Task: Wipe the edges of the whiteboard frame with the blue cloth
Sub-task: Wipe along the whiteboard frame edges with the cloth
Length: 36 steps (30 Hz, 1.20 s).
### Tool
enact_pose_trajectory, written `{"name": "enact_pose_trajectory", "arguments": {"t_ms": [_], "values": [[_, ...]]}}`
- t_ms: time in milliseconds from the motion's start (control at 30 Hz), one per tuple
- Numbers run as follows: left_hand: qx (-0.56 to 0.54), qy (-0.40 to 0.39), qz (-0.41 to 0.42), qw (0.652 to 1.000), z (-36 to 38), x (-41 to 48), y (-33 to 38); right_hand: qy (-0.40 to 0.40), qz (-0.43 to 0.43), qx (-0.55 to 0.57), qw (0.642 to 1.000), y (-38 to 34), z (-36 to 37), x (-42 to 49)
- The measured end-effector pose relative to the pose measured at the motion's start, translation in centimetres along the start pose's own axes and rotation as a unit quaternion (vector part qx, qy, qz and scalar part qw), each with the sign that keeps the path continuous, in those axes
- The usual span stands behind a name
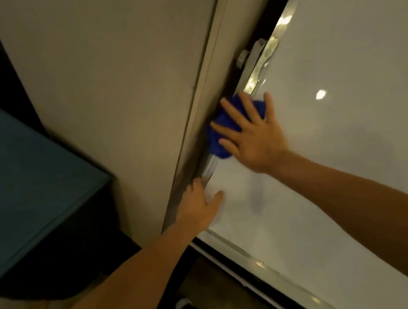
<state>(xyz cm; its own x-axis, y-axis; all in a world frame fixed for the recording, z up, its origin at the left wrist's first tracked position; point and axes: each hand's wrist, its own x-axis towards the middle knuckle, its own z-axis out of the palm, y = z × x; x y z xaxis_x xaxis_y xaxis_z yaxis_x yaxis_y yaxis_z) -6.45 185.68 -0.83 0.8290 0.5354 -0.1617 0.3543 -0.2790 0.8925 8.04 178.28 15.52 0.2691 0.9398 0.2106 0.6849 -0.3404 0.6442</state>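
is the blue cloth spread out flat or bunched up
Bunched up: the blue cloth shows as a crumpled wad under the right hand, pressed on the whiteboard frame.

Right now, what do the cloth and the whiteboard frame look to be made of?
The blue cloth looks like soft, fuzzy microfibre: its surface is nubbly and matte. The whiteboard frame looks like polished metal, probably aluminium: it is silvery and mirrors the ceiling lights. The right hand presses the cloth flat.
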Motion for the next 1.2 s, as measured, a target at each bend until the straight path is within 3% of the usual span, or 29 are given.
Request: {"name": "enact_pose_trajectory", "arguments": {"t_ms": [67, 133, 267, 300, 433, 500, 633, 800, 933, 967, 1100, 1200], "values": [[0.037, -0.015, -0.003, 0.999, -0.4, -0.2, 0.6, 0.033, 0.101, 0.009, 0.994, 3.2, -1.2, 1.1], [0.052, -0.023, -0.003, 0.998, -0.7, -0.3, 0.9, 0.038, 0.128, 0.01, 0.991, 2.6, -1.5, 0.7], [0.097, 0.013, -0.003, 0.995, -0.2, -0.2, 1.4, -0.07, -0.05, -0.022, 0.996, -3.7, -0.3, -3.0], [0.11, 0.017, -0.004, 0.994, 0.0, -0.1, 1.6, -0.066, -0.055, -0.034, 0.996, -2.8, -0.3, -2.8], [0.095, 0.049, 0.015, 0.994, 0.5, 0.3, 3.4, 0.05, 0.143, -0.008, 0.988, 4.2, -2.3, 0.9], [0.084, 0.07, 0.034, 0.993, 1.1, 0.0, 4.9, 0.055, 0.174, 0.016, 0.983, 4.3, -2.6, 1.1], [0.122, 0.125, 0.066, 0.982, 2.9, -0.3, 7.7, 0.015, -0.016, -0.021, 1.0, 2.8, -1.6, -0.2], [0.121, 0.173, 0.076, 0.975, 4.8, 1.1, 12.1, 0.097, 0.058, -0.004, 0.994, 10.4, -3.3, 4.6], [0.118, 0.213, 0.071, 0.967, 5.4, 2.7, 14.7, 0.083, -0.151, -0.043, 0.984, 10.6, -1.7, 2.5], [0.117, 0.22, 0.07, 0.966, 5.5, 3.2, 15.5, 0.093, -0.162, -0.048, 0.981, 12.3, -2.2, 3.0], [0.119, 0.245, 0.09, 0.958, 5.2, 4.4, 19.0, 0.137, -0.079, -0.035, 0.987, 17.3, -4.6, 5.8], [0.1, 0.246, 0.115, 0.957, 5.0, 5.0, 21.4, 0.122, -0.11, -0.044, 0.986, 16.9, -4.0, 4.8]]}}
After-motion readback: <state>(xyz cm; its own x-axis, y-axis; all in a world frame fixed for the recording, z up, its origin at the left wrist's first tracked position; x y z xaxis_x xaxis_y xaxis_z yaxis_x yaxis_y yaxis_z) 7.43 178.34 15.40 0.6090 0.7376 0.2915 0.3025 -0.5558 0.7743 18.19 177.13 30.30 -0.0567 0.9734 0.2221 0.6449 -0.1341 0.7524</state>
